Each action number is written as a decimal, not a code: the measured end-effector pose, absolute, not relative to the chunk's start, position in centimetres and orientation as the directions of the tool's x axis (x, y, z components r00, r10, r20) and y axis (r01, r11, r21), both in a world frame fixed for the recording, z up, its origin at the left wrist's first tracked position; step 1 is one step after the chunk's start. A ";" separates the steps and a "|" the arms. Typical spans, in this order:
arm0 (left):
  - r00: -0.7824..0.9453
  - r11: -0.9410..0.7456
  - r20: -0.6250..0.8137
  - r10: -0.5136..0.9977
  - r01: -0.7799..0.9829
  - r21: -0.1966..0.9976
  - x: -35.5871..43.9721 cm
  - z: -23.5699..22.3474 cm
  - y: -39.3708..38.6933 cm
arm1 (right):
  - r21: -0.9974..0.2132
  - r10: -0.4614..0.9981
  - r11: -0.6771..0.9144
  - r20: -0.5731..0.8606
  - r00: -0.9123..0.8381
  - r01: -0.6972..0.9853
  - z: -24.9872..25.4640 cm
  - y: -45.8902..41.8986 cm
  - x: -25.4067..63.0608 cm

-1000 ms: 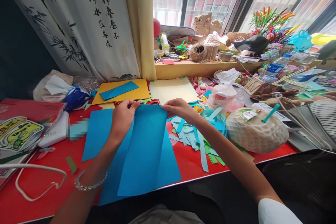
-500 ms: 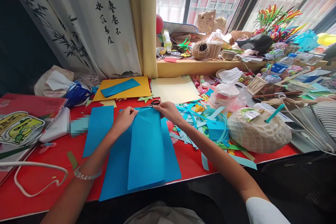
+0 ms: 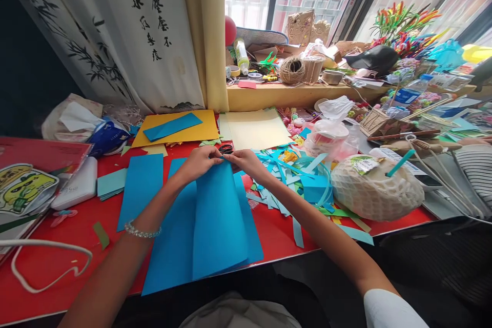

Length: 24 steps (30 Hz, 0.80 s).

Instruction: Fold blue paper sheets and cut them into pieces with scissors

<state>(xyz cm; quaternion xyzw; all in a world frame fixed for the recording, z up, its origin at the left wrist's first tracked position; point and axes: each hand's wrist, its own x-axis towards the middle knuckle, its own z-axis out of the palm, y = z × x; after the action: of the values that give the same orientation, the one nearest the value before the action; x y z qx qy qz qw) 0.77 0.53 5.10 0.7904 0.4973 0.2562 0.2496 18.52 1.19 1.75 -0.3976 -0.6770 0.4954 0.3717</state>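
Top sheet [image 3: 220,225], blue, curved, stretches from grip toward body, over bottom sheet [image 3: 169,256] on red table [image 3: 277,238]. Left hand [image 3: 202,161] and right hand [image 3: 247,160] pinch its far edge, fingertips nearly meeting. Forearms angle inward from either side, backs of hands up. Bracelet [image 3: 143,233] near left wrist. Scissors [image 3: 226,148] just beyond fingertips. Paper strips [image 3: 269,200] right of sheets.

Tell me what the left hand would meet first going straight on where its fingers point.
Most likely the right hand, at the top edge of the blue sheet; depth is hard to judge.
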 end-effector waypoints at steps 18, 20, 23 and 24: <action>0.176 -0.308 0.261 0.949 0.695 0.650 1.7 5.5 -0.1 | -0.932 0.881 0.262 0.125 -0.456 0.251 2.8 -1.0 17.6; 0.100 -0.271 0.289 0.952 0.713 0.647 0.9 5.9 0.2 | -0.926 0.864 0.267 0.107 -0.491 0.267 2.6 -1.7 17.6; 0.084 -0.237 0.256 0.963 0.717 0.656 -0.2 6.3 0.3 | -0.922 0.871 0.276 0.121 -0.476 0.272 2.2 -2.4 17.6; 0.131 -0.245 0.219 0.967 0.708 0.662 -0.3 6.3 0.2 | -0.922 0.877 0.282 0.136 -0.460 0.264 2.2 -2.4 17.5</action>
<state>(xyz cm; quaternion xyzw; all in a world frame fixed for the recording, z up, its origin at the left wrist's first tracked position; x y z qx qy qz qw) -0.33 0.18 6.31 0.7234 0.5790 0.3152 0.2051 17.49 -2.42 2.17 -0.3935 -0.7253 0.4519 0.3390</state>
